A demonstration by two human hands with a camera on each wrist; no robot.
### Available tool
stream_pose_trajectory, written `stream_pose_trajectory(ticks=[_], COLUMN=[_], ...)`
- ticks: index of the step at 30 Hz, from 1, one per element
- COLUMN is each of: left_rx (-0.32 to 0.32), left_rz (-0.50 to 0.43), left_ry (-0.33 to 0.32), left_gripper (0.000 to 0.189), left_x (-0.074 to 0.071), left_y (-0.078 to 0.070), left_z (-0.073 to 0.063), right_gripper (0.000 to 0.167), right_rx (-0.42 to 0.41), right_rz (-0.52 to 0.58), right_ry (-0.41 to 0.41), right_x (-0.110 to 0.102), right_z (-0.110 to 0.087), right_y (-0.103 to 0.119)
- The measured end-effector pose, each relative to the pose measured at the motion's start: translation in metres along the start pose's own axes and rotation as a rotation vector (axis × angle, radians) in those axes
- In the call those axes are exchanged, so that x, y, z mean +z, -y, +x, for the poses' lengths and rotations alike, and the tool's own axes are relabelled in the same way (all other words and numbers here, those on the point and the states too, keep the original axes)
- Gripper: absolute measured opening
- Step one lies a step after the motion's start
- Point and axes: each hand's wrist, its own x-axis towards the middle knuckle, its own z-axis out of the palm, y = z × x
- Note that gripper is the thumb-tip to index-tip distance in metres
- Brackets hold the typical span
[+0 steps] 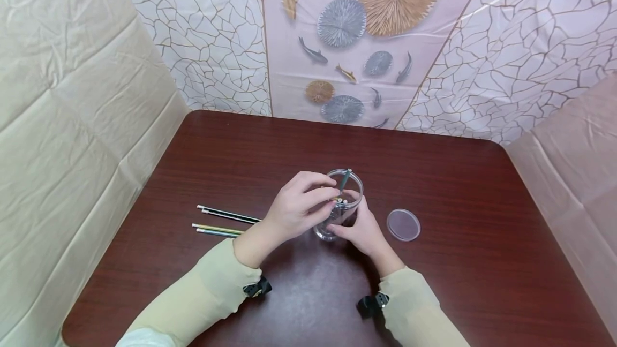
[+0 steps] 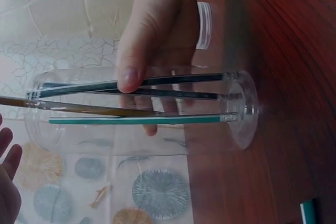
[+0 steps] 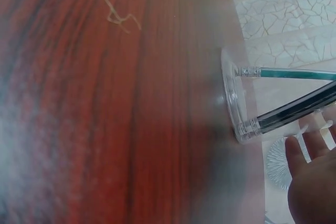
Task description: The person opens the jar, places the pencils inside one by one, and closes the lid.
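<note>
A clear plastic jar stands on the table with several pencils inside, eraser ends down in the left wrist view. My right hand grips its side, thumb in front and fingers behind the wall. A teal pencil leans in there beside dark pencils. The brown-yellow pencil pokes out past the rim. At the jar's mouth, my left hand has its fingers loosely bent and spread, fingertips close by the rim. The green pencil tip shows above the opening.
Left of the jar, two dark pencils and a yellow one beside a bluish one lie on the table, partly behind the left forearm. A round clear lid lies to the right. Cloth-covered walls surround the table.
</note>
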Motion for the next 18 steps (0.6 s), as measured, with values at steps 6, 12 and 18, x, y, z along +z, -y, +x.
stream_pose_trajectory(ticks=[6, 12, 18], left_rx=[-0.018, -0.049, -0.111], left_rz=[0.109, 0.087, 0.066], left_ry=[0.061, 0.060, 0.061], left_gripper=[0.027, 0.037, 0.037], left_x=[0.001, -0.003, -0.009], left_y=[0.004, 0.010, 0.014], left_z=[-0.006, -0.014, -0.022], right_gripper=[0.078, 0.079, 0.080], right_rx=[-0.012, -0.033, -0.040], right_rz=[0.002, 0.018, 0.012], right_ry=[0.003, -0.006, -0.014], right_x=[-0.003, -0.003, -0.002], right_z=[-0.007, -0.006, -0.006], right_y=[0.026, 0.025, 0.022])
